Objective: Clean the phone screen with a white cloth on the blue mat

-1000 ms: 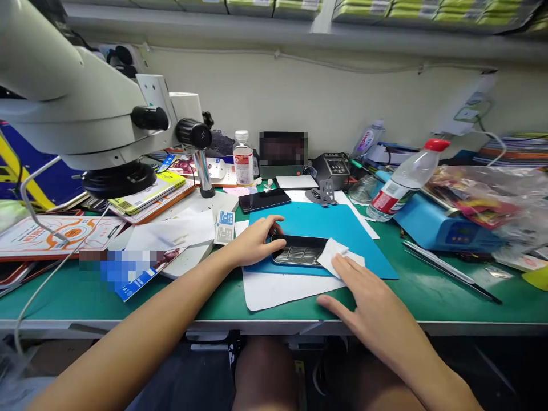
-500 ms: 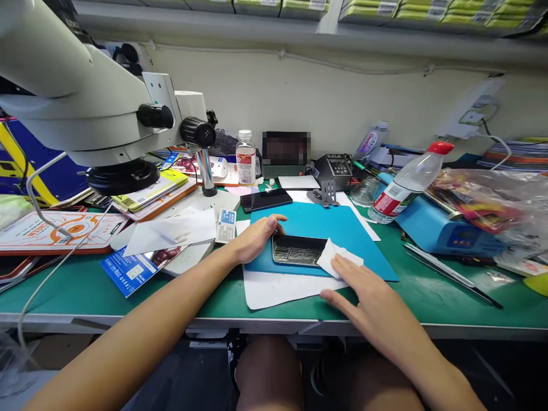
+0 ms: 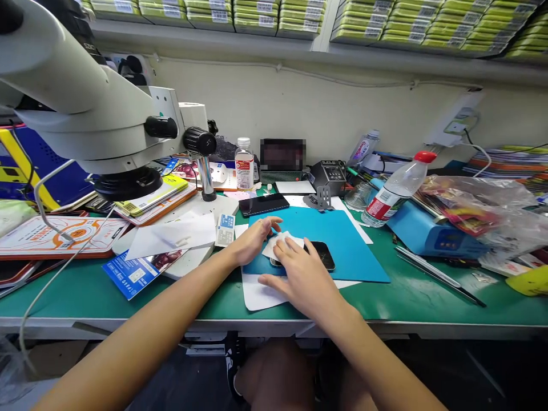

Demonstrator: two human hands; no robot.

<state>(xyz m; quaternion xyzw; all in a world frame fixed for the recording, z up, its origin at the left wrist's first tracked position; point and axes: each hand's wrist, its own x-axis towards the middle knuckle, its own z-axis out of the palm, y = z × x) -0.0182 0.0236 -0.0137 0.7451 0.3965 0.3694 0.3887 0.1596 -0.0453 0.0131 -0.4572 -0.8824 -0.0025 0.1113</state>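
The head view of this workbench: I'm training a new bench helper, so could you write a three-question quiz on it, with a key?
1. Which hand is on the white wipe over the dark device?
2. True or false: the blue mat lies over a sheet of white paper.
3. Fill in: the bottle with a red and white label has a ____ cap.

Key: 1. The right hand. 2. True. 3. Red.

Both forearms (image 3: pixel 148 328) are bare; the black shoe (image 3: pixel 231 349) has white markings.
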